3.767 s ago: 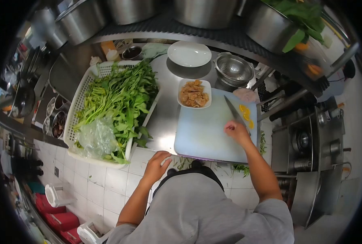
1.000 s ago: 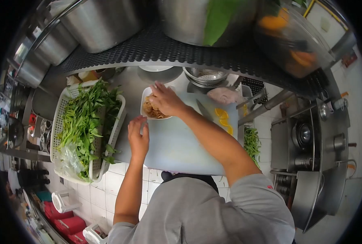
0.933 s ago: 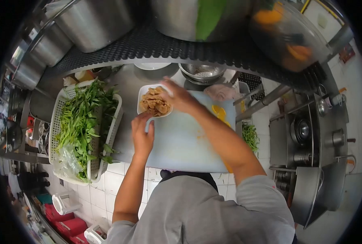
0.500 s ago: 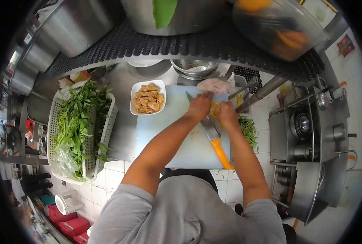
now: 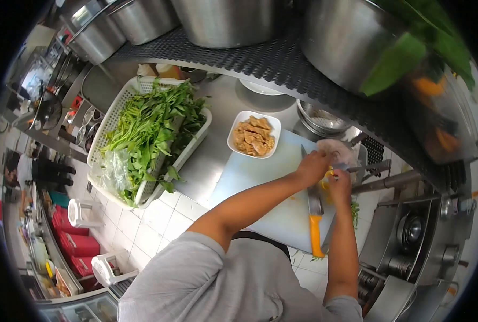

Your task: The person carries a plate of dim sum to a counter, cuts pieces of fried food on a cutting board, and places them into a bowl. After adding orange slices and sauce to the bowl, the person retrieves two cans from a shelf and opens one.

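My left hand (image 5: 314,166) is closed, fingertips pointing down at the far right of the white cutting board (image 5: 249,185); what it grips is hidden. My right hand (image 5: 340,183) is beside it, fingers closed on a small yellow thing (image 5: 329,173) whose kind I cannot make out. Under my left wrist lies a knife (image 5: 315,203) with an orange handle, pointing away from me. A pale pink, soft-looking item (image 5: 338,152) rests just beyond both hands. On the board's far left corner stands a square white bowl (image 5: 254,134) of brown, sauced meat pieces.
A white basket (image 5: 97,150) of leafy greens stands at the left on the steel counter (image 5: 196,180). Metal bowls (image 5: 325,119) sit behind the board. Overhead, a black mesh shelf (image 5: 217,59) carries large steel pots (image 5: 228,24). Steel racks (image 5: 381,225) are at the right.
The view has swung left, so the board and hands now appear further right and more basket shows. Both hands stay at the board's far right, around the yellow thing.
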A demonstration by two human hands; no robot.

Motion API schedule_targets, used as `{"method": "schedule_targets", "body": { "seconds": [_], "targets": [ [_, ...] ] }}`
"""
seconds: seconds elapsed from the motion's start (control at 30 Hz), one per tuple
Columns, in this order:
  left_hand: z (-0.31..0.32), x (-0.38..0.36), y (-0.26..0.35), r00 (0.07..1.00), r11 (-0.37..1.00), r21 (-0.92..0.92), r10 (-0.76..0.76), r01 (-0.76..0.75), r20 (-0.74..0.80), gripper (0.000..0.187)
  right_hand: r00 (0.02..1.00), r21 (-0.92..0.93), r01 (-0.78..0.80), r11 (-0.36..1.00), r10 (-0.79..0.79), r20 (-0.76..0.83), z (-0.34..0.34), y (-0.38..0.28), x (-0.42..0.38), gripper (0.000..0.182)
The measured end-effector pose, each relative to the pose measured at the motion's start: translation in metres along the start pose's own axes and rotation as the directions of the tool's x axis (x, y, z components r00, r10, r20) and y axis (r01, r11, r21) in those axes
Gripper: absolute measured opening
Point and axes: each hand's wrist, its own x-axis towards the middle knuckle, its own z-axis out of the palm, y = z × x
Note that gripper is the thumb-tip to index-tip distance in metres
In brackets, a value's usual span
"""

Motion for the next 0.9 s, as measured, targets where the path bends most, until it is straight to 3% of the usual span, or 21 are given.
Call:
{"method": "schedule_targets", "body": {
  "seconds": [0.03, 0.07, 0.1, 0.13, 0.2, 0.23, 0.27, 0.3, 0.33, 0.37, 0.47, 0.53, 0.63, 0.8, 0.9],
  "targets": [
    [-0.011, -0.004, -0.010, 0.997, 0.981, -0.185, 0.047, -0.057, -0.056, 0.023, 1.000, 0.005, 0.009, 1.000, -0.009, 0.009, -0.002, -0.010, 0.002, 0.022],
    [-0.026, -0.010, -0.023, 0.998, 0.982, -0.183, 0.038, -0.048, -0.059, 0.023, 0.994, 0.079, -0.086, 0.993, 0.080, 0.071, -0.009, -0.024, 0.003, 0.020],
    [-0.045, -0.015, -0.039, 0.992, 0.949, -0.303, 0.052, -0.084, -0.111, 0.020, 0.978, 0.148, -0.181, 0.972, 0.161, 0.133, -0.014, -0.038, 0.007, 0.018],
    [-0.064, -0.023, -0.054, 0.986, 0.899, -0.423, 0.054, -0.117, -0.159, 0.017, 0.977, 0.149, -0.181, 0.972, 0.160, 0.141, -0.018, -0.051, 0.009, 0.018],
    [-0.105, -0.034, -0.092, 0.993, 0.866, -0.495, -0.107, 0.070, -0.048, 0.015, 0.941, 0.230, -0.179, 0.957, 0.099, 0.322, -0.017, -0.079, 0.026, 0.020],
    [-0.131, -0.039, -0.101, 0.981, 0.898, -0.436, -0.140, 0.067, -0.137, 0.015, 0.941, 0.234, -0.179, 0.956, 0.098, 0.324, -0.006, -0.088, 0.035, 0.020],
    [-0.154, -0.043, -0.107, 0.960, 0.923, -0.378, -0.165, 0.069, -0.226, 0.015, 0.967, 0.284, 0.034, 0.958, -0.103, 0.232, 0.005, -0.095, 0.045, 0.021],
    [-0.172, -0.042, -0.118, 0.936, 0.883, -0.401, -0.322, 0.243, -0.143, 0.015, 0.945, 0.311, 0.249, 0.917, -0.301, 0.130, 0.015, -0.104, 0.056, 0.021],
    [-0.187, -0.041, -0.129, 0.880, 0.816, -0.409, -0.471, 0.409, -0.058, 0.015, 0.949, 0.366, 0.152, 0.918, -0.239, 0.205, 0.018, -0.122, 0.067, 0.022],
    [-0.195, -0.042, -0.143, 0.881, 0.816, -0.410, -0.470, 0.407, -0.062, 0.015, 0.942, 0.412, 0.052, 0.910, -0.182, 0.282, 0.022, -0.138, 0.080, 0.023],
    [-0.197, -0.043, -0.171, 0.918, 0.847, -0.383, -0.397, 0.369, 0.006, 0.014, 0.912, 0.390, 0.147, 0.909, -0.277, 0.302, 0.060, -0.148, 0.125, 0.026],
    [-0.200, -0.043, -0.168, 0.910, 0.861, -0.302, -0.409, 0.410, 0.068, 0.014, 0.821, 0.334, 0.101, 0.937, -0.268, 0.504, 0.076, -0.160, 0.149, 0.026],
    [-0.188, -0.041, -0.172, 0.897, 0.815, -0.400, -0.439, 0.419, 0.044, 0.014, 0.782, 0.399, 0.100, 0.912, -0.320, 0.535, 0.092, -0.174, 0.170, 0.015],
    [-0.170, -0.044, -0.175, 0.843, 0.803, -0.367, -0.532, 0.470, -0.083, 0.012, 0.703, 0.399, 0.155, 0.904, -0.385, 0.598, 0.099, -0.185, 0.181, 0.014],
    [-0.170, -0.044, -0.171, 0.817, 0.804, -0.323, -0.561, 0.499, -0.135, 0.012, 0.667, 0.393, 0.036, 0.919, -0.315, 0.675, 0.102, -0.192, 0.179, 0.013]
  ]
}}
